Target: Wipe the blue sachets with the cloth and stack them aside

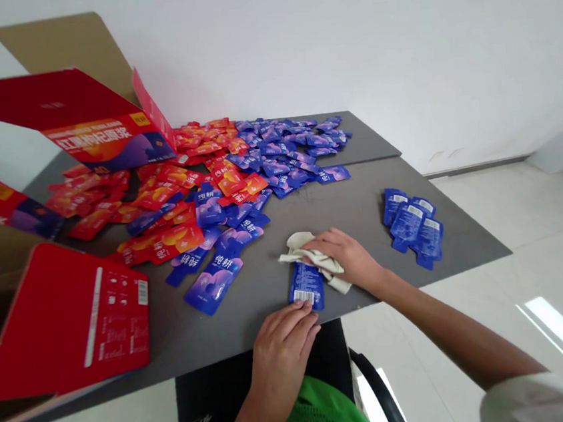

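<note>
A blue sachet lies with its barcode side up near the table's front edge. My right hand presses a folded cream cloth onto the sachet's upper end, its fingers closed over the cloth. At the sachet's lower edge rests my left hand, fingertips touching it, fingers stretched and close together. To the right, several blue sachets lie overlapping, barcode sides up. Left of the cloth are loose blue sachets with purple fronts.
Red sachets and more blue sachets are heaped across the back of the grey table. An open red carton stands at the left, its flaps spread. A white wall is behind; the chair's armrest is below.
</note>
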The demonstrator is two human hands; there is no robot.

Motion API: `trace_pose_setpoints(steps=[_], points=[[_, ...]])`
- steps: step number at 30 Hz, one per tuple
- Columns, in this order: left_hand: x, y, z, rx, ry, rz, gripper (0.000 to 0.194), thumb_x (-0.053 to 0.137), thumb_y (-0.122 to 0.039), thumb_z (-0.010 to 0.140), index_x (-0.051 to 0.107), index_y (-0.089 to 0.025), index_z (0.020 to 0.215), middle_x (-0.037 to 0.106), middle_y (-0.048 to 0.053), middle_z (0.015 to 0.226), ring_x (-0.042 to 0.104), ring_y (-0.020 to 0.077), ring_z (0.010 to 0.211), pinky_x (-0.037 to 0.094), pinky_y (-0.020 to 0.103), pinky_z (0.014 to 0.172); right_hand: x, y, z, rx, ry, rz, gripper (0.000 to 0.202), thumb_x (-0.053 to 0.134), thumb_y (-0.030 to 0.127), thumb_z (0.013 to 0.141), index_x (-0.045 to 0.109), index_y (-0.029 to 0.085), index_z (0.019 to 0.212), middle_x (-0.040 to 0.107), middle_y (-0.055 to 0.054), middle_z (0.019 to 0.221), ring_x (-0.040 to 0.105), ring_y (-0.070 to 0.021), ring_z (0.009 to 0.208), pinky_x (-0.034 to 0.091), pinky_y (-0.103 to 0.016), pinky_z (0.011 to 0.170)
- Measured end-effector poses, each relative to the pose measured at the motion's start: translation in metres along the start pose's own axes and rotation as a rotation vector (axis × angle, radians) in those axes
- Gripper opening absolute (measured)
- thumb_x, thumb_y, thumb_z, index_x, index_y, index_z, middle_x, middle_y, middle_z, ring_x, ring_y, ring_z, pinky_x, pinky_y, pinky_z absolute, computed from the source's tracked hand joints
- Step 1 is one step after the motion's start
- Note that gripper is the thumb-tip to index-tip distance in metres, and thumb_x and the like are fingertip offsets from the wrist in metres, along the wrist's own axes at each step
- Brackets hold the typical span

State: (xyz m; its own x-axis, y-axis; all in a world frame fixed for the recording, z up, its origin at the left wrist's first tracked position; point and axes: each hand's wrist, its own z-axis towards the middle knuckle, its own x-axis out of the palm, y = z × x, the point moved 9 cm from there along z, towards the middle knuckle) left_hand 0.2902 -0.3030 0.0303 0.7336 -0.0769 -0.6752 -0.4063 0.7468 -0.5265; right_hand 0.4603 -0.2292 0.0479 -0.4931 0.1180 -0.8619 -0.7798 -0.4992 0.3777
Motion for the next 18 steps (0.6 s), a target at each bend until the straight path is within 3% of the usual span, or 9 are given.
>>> trace_pose_setpoints(steps=[3, 6, 10, 12, 14, 18], points=[[-0.001, -0.001, 0.0, 0.003, -0.022, 0.006, 0.015, 0.065, -0.02, 0.1, 0.075, -0.021, 0.111, 0.079, 0.002, 0.116, 0.074, 0.0221, 0.107, 0.06, 0.04, 0.094, -0.022, -0.013, 0.013, 0.02, -0.078, -0.064, 0.03, 0.063, 0.028, 0.101, 0.069, 0.02, 0.129, 0.073, -0.011, 0.117, 0.062, -0.0253, 0.098, 0.052, -0.04, 0.086], [-0.002, -0.003, 0.0, 0.011, -0.023, 0.005, 0.015, 0.064, -0.02, 0.101, 0.075, -0.022, 0.11, 0.079, 0.003, 0.115, 0.074, 0.0223, 0.107, 0.061, 0.039, 0.093, -0.036, 0.017, 0.004, -0.013, -0.148, -0.014, 0.034, 0.064, 0.029, 0.101, 0.065, 0.022, 0.135, 0.072, -0.01, 0.124, 0.063, -0.025, 0.102, 0.051, -0.04, 0.088], [-0.001, -0.001, 0.001, -0.026, 0.011, 0.049, 0.015, 0.062, -0.021, 0.101, 0.077, -0.021, 0.098, 0.08, 0.004, 0.098, 0.076, 0.0228, 0.091, 0.062, 0.041, 0.087, -0.011, 0.077, -0.023, -0.152, 0.015, 0.086, 0.036, 0.056, 0.026, 0.105, 0.06, 0.025, 0.141, 0.072, -0.009, 0.127, 0.064, -0.0234, 0.101, 0.053, -0.037, 0.086], [0.0, 0.0, 0.001, -0.034, 0.028, 0.061, 0.018, 0.061, -0.021, 0.102, 0.077, -0.021, 0.095, 0.08, 0.003, 0.093, 0.075, 0.0223, 0.086, 0.062, 0.041, 0.084, 0.003, 0.084, -0.029, -0.163, 0.066, 0.129, 0.034, 0.056, 0.026, 0.105, 0.062, 0.024, 0.139, 0.073, -0.009, 0.125, 0.064, -0.023, 0.102, 0.054, -0.036, 0.087], [-0.001, -0.001, 0.001, -0.011, 0.02, 0.041, 0.016, 0.061, -0.021, 0.102, 0.077, -0.021, 0.103, 0.08, 0.004, 0.101, 0.075, 0.0224, 0.095, 0.062, 0.04, 0.088, 0.009, 0.066, -0.025, -0.103, 0.052, 0.136, 0.032, 0.06, 0.028, 0.103, 0.064, 0.023, 0.135, 0.073, -0.009, 0.123, 0.064, -0.0232, 0.103, 0.054, -0.036, 0.088], [-0.002, -0.003, 0.0, 0.02, -0.006, 0.025, 0.016, 0.062, -0.02, 0.102, 0.075, -0.021, 0.111, 0.079, 0.004, 0.115, 0.074, 0.022, 0.106, 0.061, 0.039, 0.094, 0.0, 0.0, 0.004, 0.026, -0.025, 0.005, 0.03, 0.064, 0.03, 0.101, 0.068, 0.021, 0.129, 0.073, -0.011, 0.117, 0.064, -0.025, 0.1, 0.053, -0.039, 0.088]])
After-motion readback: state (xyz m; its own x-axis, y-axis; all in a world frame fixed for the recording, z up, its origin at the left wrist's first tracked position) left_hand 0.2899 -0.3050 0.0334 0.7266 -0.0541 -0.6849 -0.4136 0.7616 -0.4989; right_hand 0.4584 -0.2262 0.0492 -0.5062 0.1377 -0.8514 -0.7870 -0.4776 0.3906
